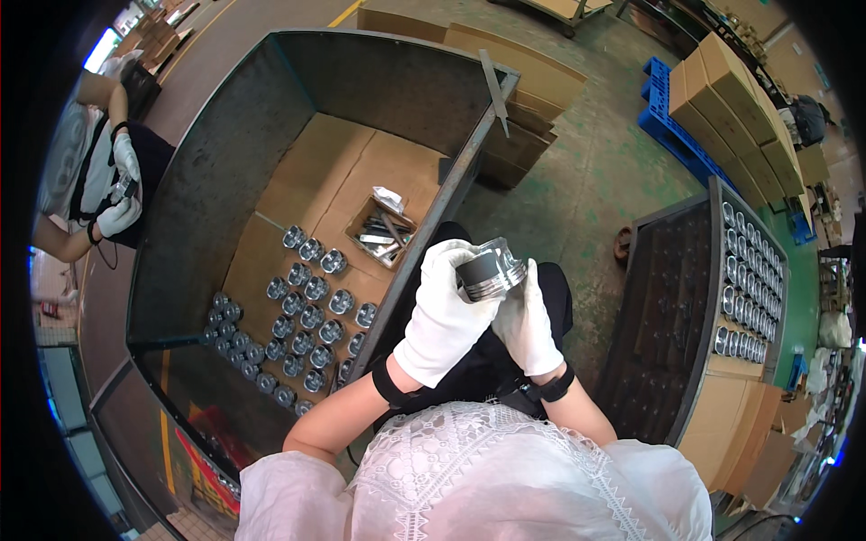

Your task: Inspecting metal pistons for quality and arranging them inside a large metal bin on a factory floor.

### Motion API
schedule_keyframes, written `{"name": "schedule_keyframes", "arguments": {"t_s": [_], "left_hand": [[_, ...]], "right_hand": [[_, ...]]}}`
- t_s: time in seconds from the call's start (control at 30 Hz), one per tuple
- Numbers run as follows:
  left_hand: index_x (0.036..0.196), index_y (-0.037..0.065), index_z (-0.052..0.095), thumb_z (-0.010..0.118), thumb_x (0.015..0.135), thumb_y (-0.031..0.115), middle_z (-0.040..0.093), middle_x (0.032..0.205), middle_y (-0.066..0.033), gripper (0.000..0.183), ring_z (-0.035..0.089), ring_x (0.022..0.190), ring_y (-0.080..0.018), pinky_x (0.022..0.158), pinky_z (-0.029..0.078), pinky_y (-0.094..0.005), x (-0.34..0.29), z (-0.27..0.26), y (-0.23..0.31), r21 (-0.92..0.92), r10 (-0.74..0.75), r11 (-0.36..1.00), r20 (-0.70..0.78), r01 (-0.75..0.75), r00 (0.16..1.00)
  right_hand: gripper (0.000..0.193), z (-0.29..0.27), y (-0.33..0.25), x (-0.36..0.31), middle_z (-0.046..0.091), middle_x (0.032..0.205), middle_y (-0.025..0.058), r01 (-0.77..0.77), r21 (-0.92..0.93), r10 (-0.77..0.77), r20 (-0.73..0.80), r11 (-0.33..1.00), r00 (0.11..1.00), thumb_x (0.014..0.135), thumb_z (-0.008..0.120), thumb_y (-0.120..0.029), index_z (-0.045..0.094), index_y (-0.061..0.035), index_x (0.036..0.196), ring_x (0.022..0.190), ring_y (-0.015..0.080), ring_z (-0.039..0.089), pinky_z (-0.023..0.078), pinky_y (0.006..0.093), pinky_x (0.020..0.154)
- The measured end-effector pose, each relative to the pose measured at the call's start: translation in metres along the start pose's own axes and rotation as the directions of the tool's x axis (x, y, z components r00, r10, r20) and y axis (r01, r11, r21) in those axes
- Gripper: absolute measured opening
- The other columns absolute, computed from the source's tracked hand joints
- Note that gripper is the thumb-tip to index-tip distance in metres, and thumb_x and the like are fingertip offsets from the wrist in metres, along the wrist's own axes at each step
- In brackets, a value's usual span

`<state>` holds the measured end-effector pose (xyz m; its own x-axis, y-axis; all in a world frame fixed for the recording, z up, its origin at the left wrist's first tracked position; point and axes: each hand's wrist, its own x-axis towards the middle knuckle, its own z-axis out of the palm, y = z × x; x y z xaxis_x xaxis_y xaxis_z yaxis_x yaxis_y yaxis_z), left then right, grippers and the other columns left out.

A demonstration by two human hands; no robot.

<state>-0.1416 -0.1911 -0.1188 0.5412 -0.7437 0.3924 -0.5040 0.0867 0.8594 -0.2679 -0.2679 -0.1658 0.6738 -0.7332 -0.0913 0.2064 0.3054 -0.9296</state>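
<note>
A shiny metal engine piston (487,274) with a dark patch on its skirt and ring grooves is held up in front of my body, tilted on its side. My left hand (447,311), in a white glove, is closed round its left side. My right hand (526,326), gloved too, grips the grooved right end, its fingers partly hidden behind the piston. To the left, several pistons (311,316) stand in rows on the cardboard floor of a deep metal bin (379,90). Among them lies a small cardboard box (386,233) of files or similar hand tools.
A flat metal file (493,90) rests across the bin's rim. Right of me stands a metal cart (663,298) beside rows of pistons (749,279) on cardboard. Cartons (722,99) sit on a blue pallet (667,126). At the far left, a co-worker's gloved hands (122,212) hold a metal part.
</note>
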Motion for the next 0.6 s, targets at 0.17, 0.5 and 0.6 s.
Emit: {"name": "schedule_keyframes", "arguments": {"t_s": [0.17,0.5,0.6], "left_hand": [[0.116,0.001,0.050,0.079,0.068,-0.008,0.052,0.125,-0.0157,0.057,0.062,0.111,-0.0260,0.091,0.053,-0.0341,-0.002,-0.001,-0.003,-0.022,-0.007,1.000,-0.011,0.006,1.000],[0.113,0.004,0.054,0.082,0.064,-0.002,0.057,0.120,-0.0163,0.057,0.061,0.109,-0.0331,0.089,0.052,-0.0388,0.010,-0.010,0.017,0.108,0.077,0.991,-0.015,-0.075,0.997],[0.113,0.005,0.054,0.082,0.062,-0.002,0.057,0.121,-0.0164,0.058,0.060,0.109,-0.0338,0.090,0.051,-0.0398,0.010,-0.010,0.019,0.087,0.069,0.994,-0.024,-0.067,0.997]], "right_hand": [[0.052,0.013,-0.025,0.006,0.057,0.138,0.0085,-0.437,0.672,0.340,0.281,0.598,0.897,0.104,0.051,-0.048,0.048,-0.0117,0.140,0.129,0.0256,0.053,0.038,0.0480,0.111],[0.033,0.015,-0.035,0.005,0.059,0.133,0.0023,-0.373,0.713,0.303,0.231,0.594,0.924,0.102,0.055,-0.035,0.056,-0.0148,0.127,0.128,0.0248,0.053,0.039,0.0487,0.110],[0.035,0.016,-0.037,0.007,0.059,0.134,0.0022,-0.530,0.724,0.435,0.343,0.442,0.832,0.101,0.055,-0.036,0.055,-0.0145,0.129,0.128,0.0254,0.053,0.040,0.0491,0.110]]}}
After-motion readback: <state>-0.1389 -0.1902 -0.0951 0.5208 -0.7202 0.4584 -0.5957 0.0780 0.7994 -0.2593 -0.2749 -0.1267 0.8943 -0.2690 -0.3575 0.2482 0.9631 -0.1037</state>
